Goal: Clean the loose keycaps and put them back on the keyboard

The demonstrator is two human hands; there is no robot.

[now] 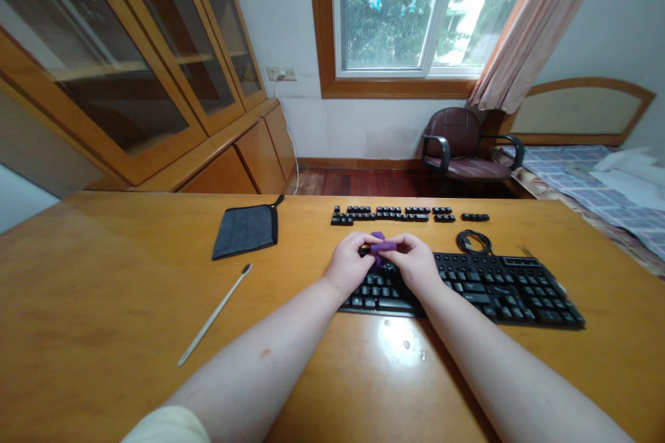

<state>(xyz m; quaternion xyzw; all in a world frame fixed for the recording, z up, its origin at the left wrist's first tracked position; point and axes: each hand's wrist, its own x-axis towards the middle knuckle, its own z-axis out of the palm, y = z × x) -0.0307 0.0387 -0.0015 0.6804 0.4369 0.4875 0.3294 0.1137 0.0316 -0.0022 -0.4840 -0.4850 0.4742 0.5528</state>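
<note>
A small purple cloth (383, 247) is pinched between the fingertips of both hands, just above the black keyboard (467, 288). My left hand (347, 264) is closed on its left side, and something small and dark shows between the thumb and forefinger; whether it is a loose keycap or the keyboard behind, I cannot tell. From the right, my right hand (418, 266) grips the cloth with thumb and forefinger. Keys sit on the keyboard's front and right parts, while the hands hide some of its left part. Loose black keycaps (389, 214) lie in rows behind it.
The keyboard's coiled cable (474, 242) lies behind it. To the left are a folded dark grey cloth (246, 230) and a thin white stick with a dark-bristled tip (215, 315). Beyond the wooden desk (104, 291) stand a chair (462, 142) and a glass-door cabinet (197, 104).
</note>
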